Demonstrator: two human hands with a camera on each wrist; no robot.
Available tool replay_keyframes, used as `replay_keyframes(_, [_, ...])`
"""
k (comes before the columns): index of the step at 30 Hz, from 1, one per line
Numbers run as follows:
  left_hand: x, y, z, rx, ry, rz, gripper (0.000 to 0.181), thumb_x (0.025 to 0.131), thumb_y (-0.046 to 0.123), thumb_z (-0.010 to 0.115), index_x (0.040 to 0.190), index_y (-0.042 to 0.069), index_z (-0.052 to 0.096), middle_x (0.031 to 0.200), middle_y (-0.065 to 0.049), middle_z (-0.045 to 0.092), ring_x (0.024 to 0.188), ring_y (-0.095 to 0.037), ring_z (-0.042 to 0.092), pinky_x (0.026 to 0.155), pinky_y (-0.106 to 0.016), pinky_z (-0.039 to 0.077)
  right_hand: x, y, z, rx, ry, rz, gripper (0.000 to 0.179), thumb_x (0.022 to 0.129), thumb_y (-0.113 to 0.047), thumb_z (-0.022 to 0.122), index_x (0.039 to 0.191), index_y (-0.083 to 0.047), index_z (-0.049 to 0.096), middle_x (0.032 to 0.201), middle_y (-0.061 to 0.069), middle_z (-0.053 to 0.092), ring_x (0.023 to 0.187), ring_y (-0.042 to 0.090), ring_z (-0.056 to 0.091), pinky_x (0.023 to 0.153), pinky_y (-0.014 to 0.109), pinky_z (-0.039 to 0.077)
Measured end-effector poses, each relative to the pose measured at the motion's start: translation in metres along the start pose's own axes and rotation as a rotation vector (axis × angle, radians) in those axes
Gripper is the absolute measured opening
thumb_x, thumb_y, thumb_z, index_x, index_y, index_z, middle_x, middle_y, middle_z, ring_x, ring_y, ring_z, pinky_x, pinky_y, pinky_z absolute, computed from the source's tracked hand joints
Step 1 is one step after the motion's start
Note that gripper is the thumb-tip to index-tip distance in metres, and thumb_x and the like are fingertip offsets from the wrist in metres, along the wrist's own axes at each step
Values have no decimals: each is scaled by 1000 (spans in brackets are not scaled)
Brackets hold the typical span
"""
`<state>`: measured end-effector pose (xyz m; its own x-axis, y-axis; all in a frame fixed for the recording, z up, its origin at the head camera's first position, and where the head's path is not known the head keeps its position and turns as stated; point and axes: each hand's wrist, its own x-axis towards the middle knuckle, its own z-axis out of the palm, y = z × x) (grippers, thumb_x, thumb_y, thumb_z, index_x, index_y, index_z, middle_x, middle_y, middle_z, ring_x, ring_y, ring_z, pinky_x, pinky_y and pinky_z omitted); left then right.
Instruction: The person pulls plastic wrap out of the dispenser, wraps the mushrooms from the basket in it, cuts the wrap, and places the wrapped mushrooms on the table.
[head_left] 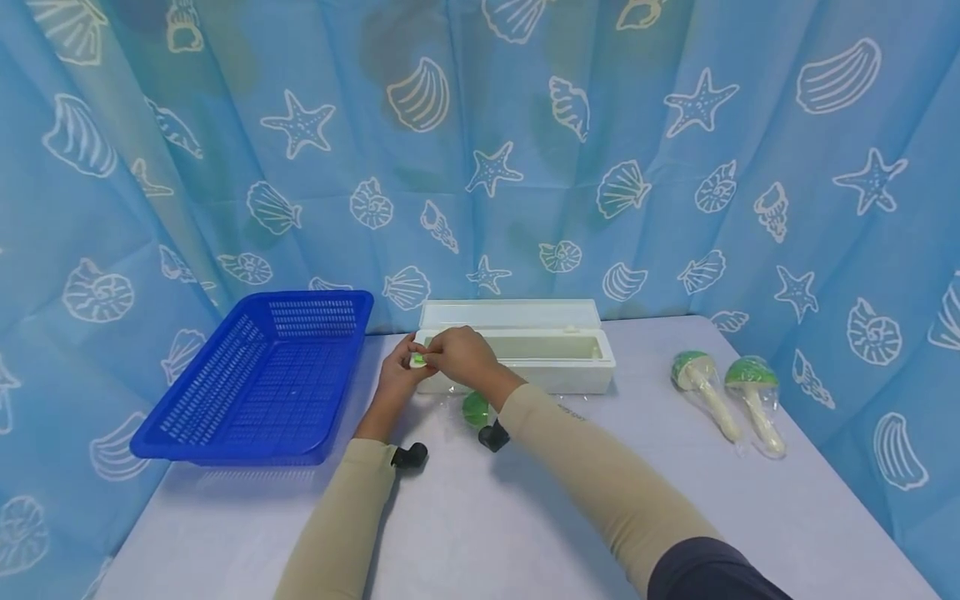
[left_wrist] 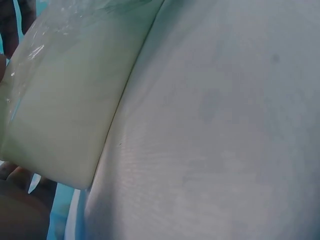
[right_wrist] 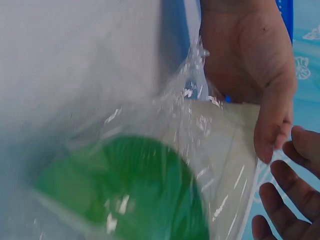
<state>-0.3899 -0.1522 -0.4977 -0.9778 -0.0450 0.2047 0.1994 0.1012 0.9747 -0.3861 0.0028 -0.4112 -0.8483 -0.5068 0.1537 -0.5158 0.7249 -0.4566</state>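
A white lidded box (head_left: 525,377) stands lengthwise at the back middle, its lid (head_left: 510,314) raised. At its left end my left hand (head_left: 397,375) and right hand (head_left: 459,354) meet, pinching a small bright green piece (head_left: 417,359) between fingertips; its kind does not show. In the right wrist view the left thumb (right_wrist: 270,125) lies by the box's edge, with the right fingers (right_wrist: 285,210) curved nearby. Before the box, partly behind my right wrist, is a green mushroom cap (right_wrist: 135,185) in clear plastic. The box's end wall (left_wrist: 70,110) fills the left wrist view's left side.
A blue plastic basket (head_left: 258,450) stands left of the box. Two wrapped toy mushrooms with green caps and pale stems, one (head_left: 705,392) beside the other (head_left: 753,404), lie at the right. A blue shell-patterned curtain (head_left: 487,225) hangs behind the white-covered table (head_left: 600,517).
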Motion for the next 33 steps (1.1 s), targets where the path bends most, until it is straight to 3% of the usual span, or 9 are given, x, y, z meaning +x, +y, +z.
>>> replay_keyframes(3, [0,5,-3,20,-45,-16,23,81,-5,72,102,-3,62,157,-16,24,144,-37,15,111,-49,26,2,-5,5,-54,39,27,20,95,-32,64,86,-19,77,64,-9,61,56,9,50,53,25,41])
replay_keyframes(8, [-10,30,-7,130,-145,-7,27,81,-4,67,107,-9,62,157,-24,18,144,-41,12,108,-55,29,4,-14,13,-131,49,98,28,95,-40,62,76,-23,72,56,-8,56,53,10,51,49,27,40])
replay_keyframes(13, [-15,39,-7,153,-170,16,26,77,-8,65,103,-13,59,156,-26,18,144,-41,12,108,-54,29,8,-18,19,-195,68,134,37,94,-44,62,64,-22,61,55,-6,54,52,13,52,48,29,41])
replay_keyframes(19, [-13,36,-9,138,-158,36,25,75,-11,66,100,-12,60,155,-26,20,143,-41,14,109,-55,27,14,-15,24,-248,92,130,41,93,-45,62,62,-20,56,54,-5,51,52,13,50,48,30,39])
replay_keyframes(27, [-11,36,-10,163,-161,26,23,75,-10,67,98,-9,61,155,-24,23,144,-39,16,108,-58,26,17,-11,26,-221,124,127,37,92,-33,61,60,-18,49,53,-4,45,50,14,45,46,30,36])
replay_keyframes(33, [4,6,-13,161,-147,60,22,73,-13,66,94,-10,60,153,-27,24,143,-40,17,109,-60,23,20,-12,26,-262,97,133,31,90,-30,60,62,-19,55,58,-4,53,53,14,50,48,32,41])
